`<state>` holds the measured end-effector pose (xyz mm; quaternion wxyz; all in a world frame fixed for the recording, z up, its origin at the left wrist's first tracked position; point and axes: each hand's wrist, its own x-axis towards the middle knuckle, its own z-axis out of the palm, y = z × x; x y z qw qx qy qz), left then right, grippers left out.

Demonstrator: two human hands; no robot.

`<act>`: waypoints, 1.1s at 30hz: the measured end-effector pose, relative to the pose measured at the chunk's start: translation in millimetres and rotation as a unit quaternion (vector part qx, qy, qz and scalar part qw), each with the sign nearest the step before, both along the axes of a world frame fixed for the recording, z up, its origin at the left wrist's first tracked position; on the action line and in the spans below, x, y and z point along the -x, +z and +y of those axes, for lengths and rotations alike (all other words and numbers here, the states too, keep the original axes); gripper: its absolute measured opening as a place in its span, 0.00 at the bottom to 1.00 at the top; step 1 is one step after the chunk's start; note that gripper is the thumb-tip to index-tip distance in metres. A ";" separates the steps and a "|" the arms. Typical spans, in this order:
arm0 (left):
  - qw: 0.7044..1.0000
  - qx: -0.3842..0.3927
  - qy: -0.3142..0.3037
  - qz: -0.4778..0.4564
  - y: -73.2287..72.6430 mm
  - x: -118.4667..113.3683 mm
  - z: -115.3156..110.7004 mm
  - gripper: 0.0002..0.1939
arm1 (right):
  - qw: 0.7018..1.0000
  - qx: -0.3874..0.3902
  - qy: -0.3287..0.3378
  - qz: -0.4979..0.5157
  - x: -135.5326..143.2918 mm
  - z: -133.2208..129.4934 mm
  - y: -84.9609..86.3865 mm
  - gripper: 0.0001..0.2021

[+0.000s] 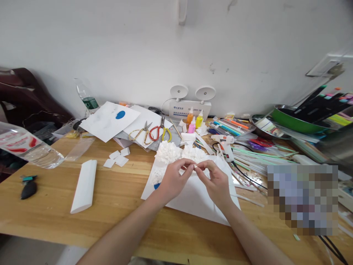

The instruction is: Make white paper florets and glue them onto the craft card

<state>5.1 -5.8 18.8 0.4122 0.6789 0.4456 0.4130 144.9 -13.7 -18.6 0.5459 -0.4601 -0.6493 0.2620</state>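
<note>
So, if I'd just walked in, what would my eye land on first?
Probably the left hand and right hand, fingers close together above the white sheet. Next, perhaps, the fluffy white clusters on the sheet's far side. Then the orange bottle, yellow bottle and pink bottle, bright in front of the white lamp unit by the wall.

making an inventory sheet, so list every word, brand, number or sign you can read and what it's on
No text is clear enough to quote.
White twin-lamp box: blue lettering, too small and blurred to read.
Large clear bottle at left: red-and-white label, lettering too blurred.
Clear bottle by the wall: green label, too small.
</note>
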 end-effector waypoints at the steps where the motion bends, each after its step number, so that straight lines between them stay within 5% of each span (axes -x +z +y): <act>1: 1.000 -0.001 0.003 0.001 -0.3 0.1 0.1 0.08 | 1.000 -0.005 -0.004 -0.003 0.1 0.0 0.3 0.02; 22: 1.000 -0.011 0.025 0.007 -3.1 0.6 1.7 0.07 | 0.998 -0.020 -0.066 -0.013 2.6 -2.8 2.8 0.04; 29: 1.000 0.001 0.017 0.012 -3.3 0.5 1.7 0.08 | 0.986 -0.113 -0.097 -0.079 3.3 -3.3 3.9 0.05; 33: 1.000 0.009 0.005 0.007 -1.8 0.2 0.9 0.08 | 0.989 -0.095 -0.081 -0.078 3.2 -3.0 6.3 0.03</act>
